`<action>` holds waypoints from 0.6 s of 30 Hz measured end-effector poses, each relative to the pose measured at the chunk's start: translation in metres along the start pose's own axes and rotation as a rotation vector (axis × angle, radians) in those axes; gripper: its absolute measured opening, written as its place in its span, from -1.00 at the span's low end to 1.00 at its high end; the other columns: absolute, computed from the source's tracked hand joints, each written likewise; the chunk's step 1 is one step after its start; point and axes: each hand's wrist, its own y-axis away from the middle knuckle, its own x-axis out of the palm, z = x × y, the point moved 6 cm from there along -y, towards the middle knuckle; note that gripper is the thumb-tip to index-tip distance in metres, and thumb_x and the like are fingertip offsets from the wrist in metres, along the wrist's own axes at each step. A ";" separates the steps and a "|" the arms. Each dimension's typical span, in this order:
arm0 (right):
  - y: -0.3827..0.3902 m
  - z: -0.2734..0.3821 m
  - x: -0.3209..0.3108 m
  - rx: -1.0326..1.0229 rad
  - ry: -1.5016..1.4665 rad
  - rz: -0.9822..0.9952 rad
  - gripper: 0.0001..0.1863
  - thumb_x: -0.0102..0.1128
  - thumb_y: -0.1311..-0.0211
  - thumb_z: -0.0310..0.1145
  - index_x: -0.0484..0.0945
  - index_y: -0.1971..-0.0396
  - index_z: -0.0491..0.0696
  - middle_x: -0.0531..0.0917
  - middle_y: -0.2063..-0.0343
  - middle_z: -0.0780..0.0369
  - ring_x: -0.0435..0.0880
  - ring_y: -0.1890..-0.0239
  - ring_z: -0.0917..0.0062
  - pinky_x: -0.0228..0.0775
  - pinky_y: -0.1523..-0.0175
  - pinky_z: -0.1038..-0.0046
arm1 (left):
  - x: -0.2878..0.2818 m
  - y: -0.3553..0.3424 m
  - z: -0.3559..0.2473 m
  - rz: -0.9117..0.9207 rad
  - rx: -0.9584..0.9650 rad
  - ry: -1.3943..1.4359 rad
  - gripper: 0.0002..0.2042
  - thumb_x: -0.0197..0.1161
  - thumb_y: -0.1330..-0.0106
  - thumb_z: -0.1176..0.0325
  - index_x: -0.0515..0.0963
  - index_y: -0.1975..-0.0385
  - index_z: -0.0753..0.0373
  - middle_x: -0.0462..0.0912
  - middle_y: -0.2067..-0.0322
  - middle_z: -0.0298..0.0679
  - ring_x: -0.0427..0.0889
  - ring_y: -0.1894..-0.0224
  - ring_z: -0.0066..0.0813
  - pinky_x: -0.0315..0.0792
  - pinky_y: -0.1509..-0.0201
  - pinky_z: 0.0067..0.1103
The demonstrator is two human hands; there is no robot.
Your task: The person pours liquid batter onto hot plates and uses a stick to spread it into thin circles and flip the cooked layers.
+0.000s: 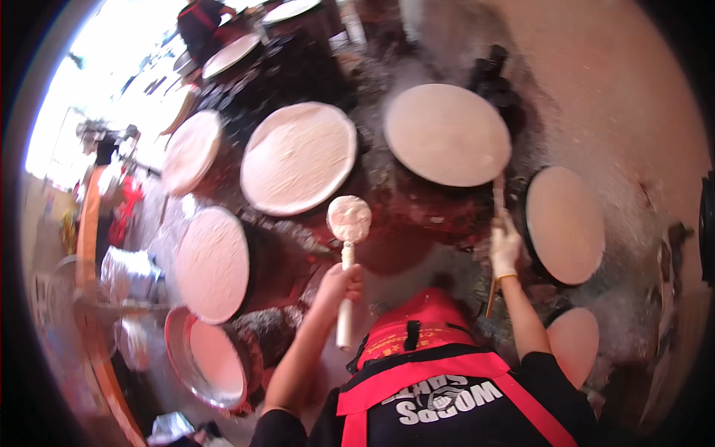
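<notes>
My bare left hand (341, 284) is wrapped around the pale handle of a ladle (348, 218), whose round bowl carries thick, creamy batter. It is held upright in front of my body, apart from the griddles. On the right, my right hand (506, 246) wears a white glove and is closed around a thin stick-like tool (499, 195). The tool's upper end is by the near right edge of a round griddle (447, 134) covered with a smooth pale layer. Another griddle (298, 158), left of it, bears a rougher, streaked pale layer.
Further coated griddles stand at left (212, 264), upper left (192, 153), right (566, 225) and lower right (575, 344). A red-rimmed tub (176, 328) with pale contents sits lower left. My red apron (417, 324) hangs close below. Another person (199, 30) is at the far upper left.
</notes>
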 end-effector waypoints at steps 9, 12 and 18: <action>0.085 0.148 0.120 -0.309 -0.068 0.594 -0.52 0.20 -0.13 -0.42 0.43 -0.11 -0.04 0.53 -0.04 0.03 0.54 -0.10 0.39 0.38 -0.08 0.46 | -0.079 0.093 0.016 -0.207 0.163 0.445 -0.89 0.07 -0.36 0.44 0.29 0.39 0.20 0.29 0.58 -0.41 0.15 0.69 -0.79 0.02 0.73 -0.81; 0.078 0.186 0.211 -0.489 0.123 0.748 -0.80 0.19 -0.14 -0.29 0.53 0.25 0.01 0.63 0.34 0.10 0.61 0.32 0.10 0.46 0.27 0.20 | -0.103 0.115 0.024 -0.281 0.252 0.536 -0.88 0.06 -0.36 0.45 0.27 0.38 0.21 0.24 0.59 -0.43 0.16 0.69 -0.79 0.02 0.73 -0.82; 0.060 0.261 0.335 -1.117 0.344 0.720 -0.42 0.36 0.14 -0.20 0.47 0.02 0.03 0.51 0.42 0.18 0.61 0.51 0.31 0.45 0.44 0.32 | -0.112 0.155 0.009 -0.393 0.457 0.723 -0.86 -0.02 -0.41 0.42 0.30 0.13 0.32 0.24 0.53 -0.37 0.14 0.69 -0.76 0.05 0.74 -0.82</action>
